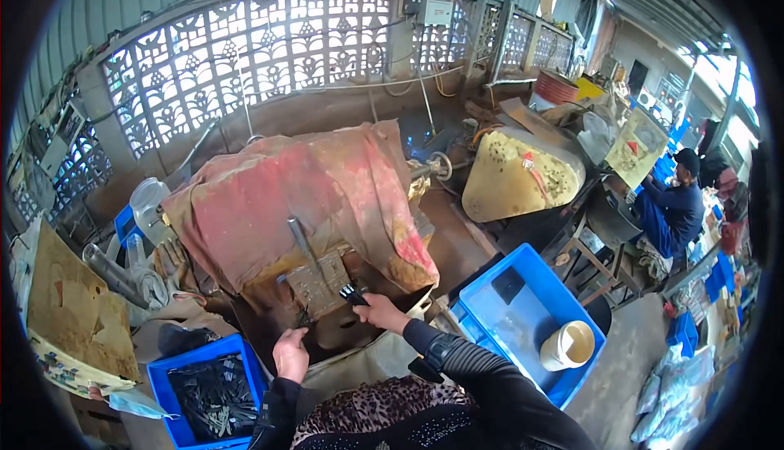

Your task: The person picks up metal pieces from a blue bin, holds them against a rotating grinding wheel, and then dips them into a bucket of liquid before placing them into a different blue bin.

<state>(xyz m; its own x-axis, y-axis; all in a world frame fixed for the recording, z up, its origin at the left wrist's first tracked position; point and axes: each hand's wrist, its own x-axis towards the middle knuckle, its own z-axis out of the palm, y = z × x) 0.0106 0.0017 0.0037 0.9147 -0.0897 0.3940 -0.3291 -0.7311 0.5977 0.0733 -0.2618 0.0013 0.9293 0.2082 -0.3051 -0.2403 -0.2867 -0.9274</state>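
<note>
My right hand [384, 313] is closed around a small bundle of slim dark pieces [352, 294], whose ends stick out at its left. My left hand [291, 355] is closed, thumb and fingertips together beside a thin dark piece [305, 316]; whether it grips that piece is too small to tell. Both hands are over a brown metal trough, close to a worn metal block [317, 288] with a grey bar [301, 239] standing up from it. A red and brown stained cloth [294, 180] drapes the machine behind. The blue bin [160, 375] at lower left holds many dark strips [216, 401].
To my right stands a large blue tub [523, 287] with a cream bucket [567, 346] inside. A brown-topped box [77, 319] and clear containers [149, 201] are at left. Beyond the tub is a yellowish machine cover [523, 174]. Another person [674, 201] sits at far right.
</note>
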